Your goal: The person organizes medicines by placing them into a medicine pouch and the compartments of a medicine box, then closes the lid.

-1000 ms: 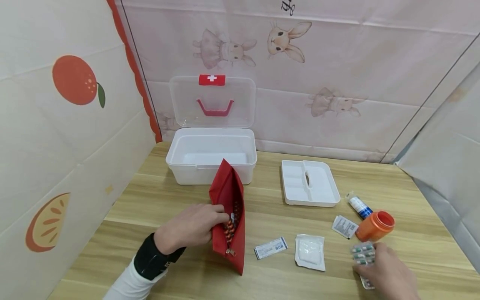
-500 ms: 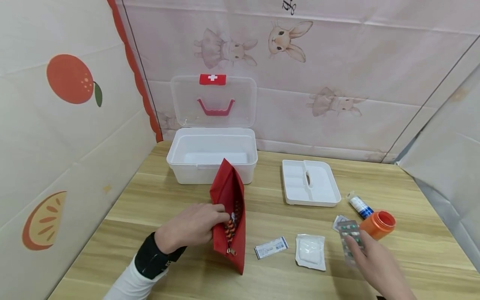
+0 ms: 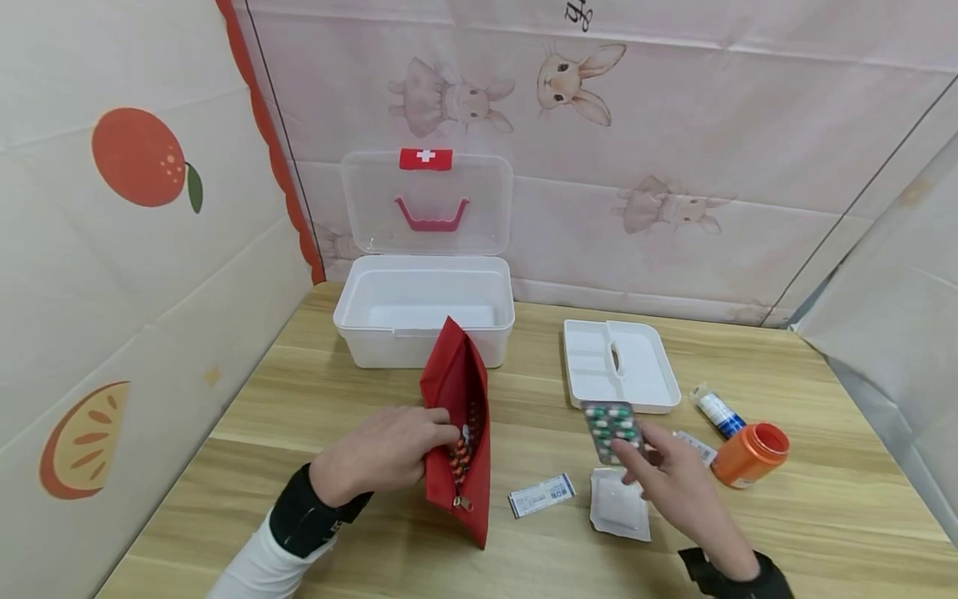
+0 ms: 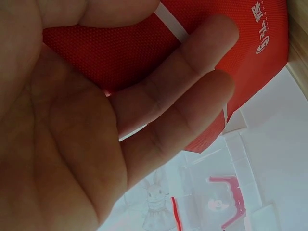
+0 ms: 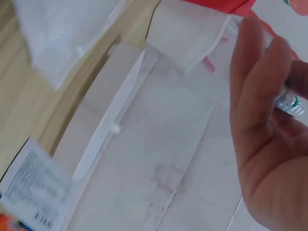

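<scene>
My left hand (image 3: 389,449) grips the near left edge of a red zippered pouch (image 3: 479,482), which stands with its mouth spread. Inside the pouch, blister packs with reddish-brown pills (image 3: 459,460) show. In the left wrist view, the pouch's red fabric (image 4: 110,53) lies behind my fingers. My right hand (image 3: 677,482) pinches a blister pack of green-and-white capsules (image 3: 612,424) between thumb and fingers, raised near the white tray. Beneath it on the table lies a white square gauze packet (image 3: 619,509). In the right wrist view, my fingers mostly hide the blister pack (image 5: 290,102).
A white first-aid box (image 3: 422,341) with its lid up stands behind the pouch. A divided white tray (image 3: 644,366) sits at right. Near it are a blue-and-white tube (image 3: 718,413), an orange bottle (image 3: 751,456) and a small printed sachet (image 3: 698,447). A narrow packet (image 3: 541,496) lies beside the pouch.
My right hand has picked the capsule blister pack up from the table's right side and carried it left, past the orange bottle to above the gauze packet. The left hand stays on the pouch.
</scene>
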The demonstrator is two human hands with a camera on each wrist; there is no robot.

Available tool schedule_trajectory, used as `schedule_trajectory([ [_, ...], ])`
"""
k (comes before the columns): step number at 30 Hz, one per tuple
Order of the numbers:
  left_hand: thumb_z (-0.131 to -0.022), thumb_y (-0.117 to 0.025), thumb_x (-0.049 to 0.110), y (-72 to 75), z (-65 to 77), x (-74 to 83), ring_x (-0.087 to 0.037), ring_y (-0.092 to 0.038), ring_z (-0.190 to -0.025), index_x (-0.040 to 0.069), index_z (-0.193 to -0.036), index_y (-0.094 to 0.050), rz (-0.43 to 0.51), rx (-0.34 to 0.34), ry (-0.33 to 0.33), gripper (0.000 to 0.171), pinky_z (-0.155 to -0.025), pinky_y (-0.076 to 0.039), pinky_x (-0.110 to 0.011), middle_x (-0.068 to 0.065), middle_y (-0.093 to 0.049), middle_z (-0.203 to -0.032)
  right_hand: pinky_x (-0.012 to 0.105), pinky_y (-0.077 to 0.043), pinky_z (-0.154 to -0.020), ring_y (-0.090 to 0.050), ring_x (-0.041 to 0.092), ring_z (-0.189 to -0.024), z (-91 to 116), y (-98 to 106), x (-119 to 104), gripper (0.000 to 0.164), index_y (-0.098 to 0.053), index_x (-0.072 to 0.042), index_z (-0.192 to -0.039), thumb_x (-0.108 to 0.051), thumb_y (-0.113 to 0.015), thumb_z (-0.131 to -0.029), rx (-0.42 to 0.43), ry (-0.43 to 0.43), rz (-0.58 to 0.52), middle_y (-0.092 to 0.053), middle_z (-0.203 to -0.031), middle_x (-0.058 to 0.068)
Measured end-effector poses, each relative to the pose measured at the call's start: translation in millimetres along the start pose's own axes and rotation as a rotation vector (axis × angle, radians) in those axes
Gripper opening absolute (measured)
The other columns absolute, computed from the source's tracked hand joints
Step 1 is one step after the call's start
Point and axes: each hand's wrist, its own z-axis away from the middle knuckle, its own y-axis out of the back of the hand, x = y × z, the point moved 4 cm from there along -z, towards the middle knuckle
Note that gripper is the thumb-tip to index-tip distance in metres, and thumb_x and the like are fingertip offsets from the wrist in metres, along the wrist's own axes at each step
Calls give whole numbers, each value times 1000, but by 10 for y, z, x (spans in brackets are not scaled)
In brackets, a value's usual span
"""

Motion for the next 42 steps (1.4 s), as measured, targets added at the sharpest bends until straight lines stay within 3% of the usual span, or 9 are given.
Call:
schedule_trajectory([
  [6,-85,-78,18,-6,-9,-1,-7,-51,-75,17,-106,-72,-21,-1,-3,22,-68,-48,-23,6,-58,-87,25,-53,-59,-59,4,-90,-136,-198,-258,21,-72,-13,-106,1,-69,-90,112,258,-19,-66,-109,3],
  [13,-84,-78,17,-8,-4,-1,-7,-51,-75,17,-106,-72,-23,6,-10,22,-67,-48,-23,6,-58,-87,27,-56,-64,-60,8,-95,-267,-438,-544,30,-65,-7,-102,16,-66,-82,147,384,-188,-65,-108,7],
  [18,-85,-78,15,-6,-1,-5,-7,-51,-75,15,-108,-72,-6,-1,-9,23,-68,-49,-23,6,-57,-88,24,-50,-50,-61,10,-68,-331,-571,-699,25,-60,-6,-108,3,-71,-87,126,378,-272,-68,-95,8],
  [22,-85,-78,15,2,-7,-4,-7,-51,-75,15,-108,-72,-12,3,-17,23,-68,-49,-23,5,-58,-87,22,-43,-40,-49,8,-45,-347,-675,-821,22,-59,-5,-109,-4,-71,-90,148,361,-316,-68,-78,7],
  [26,-86,-77,15,1,-17,-4,-7,-51,-74,15,-106,-72,-6,6,-22,21,-67,-49,-23,6,-57,-86,18,-36,-38,-42,3,-44,-366,-800,-938,27,-57,-4,-114,-3,-70,-91,213,424,-265,-61,-66,3],
  [31,-87,-77,16,-4,-20,-10,-7,-55,-79,17,-107,-72,16,8,-22,21,-71,-52,-24,5,-62,-92,16,-43,-47,-52,5,-58,-383,-969,-1045,19,-65,-3,-109,-1,-70,-90,255,556,-168,-67,-82,6],
  [36,-87,-75,15,-5,-23,-16,-8,-58,-84,17,-110,-72,25,6,-20,23,-74,-54,-26,3,-66,-101,13,-49,-56,-59,8,-64,-379,-1096,-1058,22,-68,0,-109,-3,-74,-88,234,600,-68,-72,-92,9],
  [42,-88,-73,12,-9,-20,-22,-6,-57,-81,19,-110,-71,31,8,-7,23,-73,-53,-24,4,-66,-100,13,-46,-55,-53,4,-63,-385,-1152,-1039,38,-67,1,-121,-9,-77,-85,146,570,33,-73,-97,7],
])
